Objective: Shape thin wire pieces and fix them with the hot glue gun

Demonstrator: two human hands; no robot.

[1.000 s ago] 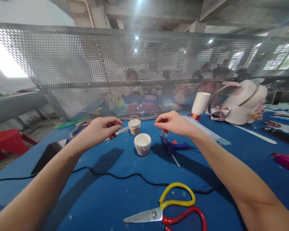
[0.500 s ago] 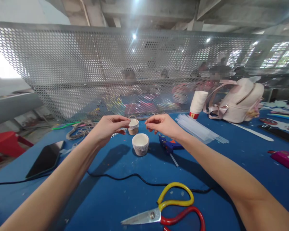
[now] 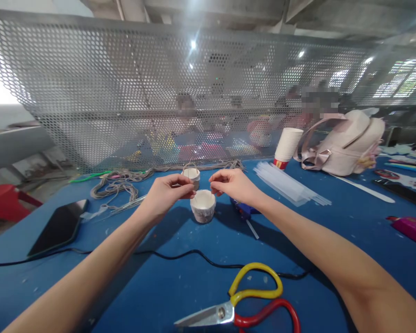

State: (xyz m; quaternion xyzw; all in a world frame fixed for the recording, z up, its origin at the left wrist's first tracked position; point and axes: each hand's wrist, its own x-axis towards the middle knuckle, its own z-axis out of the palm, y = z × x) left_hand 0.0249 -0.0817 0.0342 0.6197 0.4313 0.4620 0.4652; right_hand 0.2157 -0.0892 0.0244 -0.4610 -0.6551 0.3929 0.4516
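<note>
The nearest thing to a label is a red band at the foot of a leaning stack of paper cups (image 3: pixel 288 145); its small yellowish marks are too small to read. The stack tilts to the right, near a pale pink backpack (image 3: pixel 350 145).

A small cup (image 3: pixel 203 212) with a white inside and a rough, greyish outside stands on the blue table (image 3: pixel 142 296) between the person's hands. It is upright, mouth up, its axis vertical and its sides narrowing toward the base. The left hand (image 3: pixel 168 191) is at the left side of the rim, thumb and fingertips brought together; the right hand (image 3: pixel 234 184) is at the right side, pinching in the same way. At this coarseness I can't be sure, but both seem to pinch a thin strand (image 3: pixel 196 200) above the cup's mouth.

Just behind, partly covered by the left hand, stands a second cup (image 3: pixel 190 174) with an arched handle, also upright. A blue glue gun (image 3: pixel 241 210) lies partly under the right hand, its white glue stick (image 3: pixel 253 229) slanting toward the person. In front, the scissors (image 3: pixel 222 313) lie with their blades pointing left and their yellow and red handles to the right. A phone (image 3: pixel 58 226) and some twine (image 3: pixel 114 185) lie to the left.
</note>
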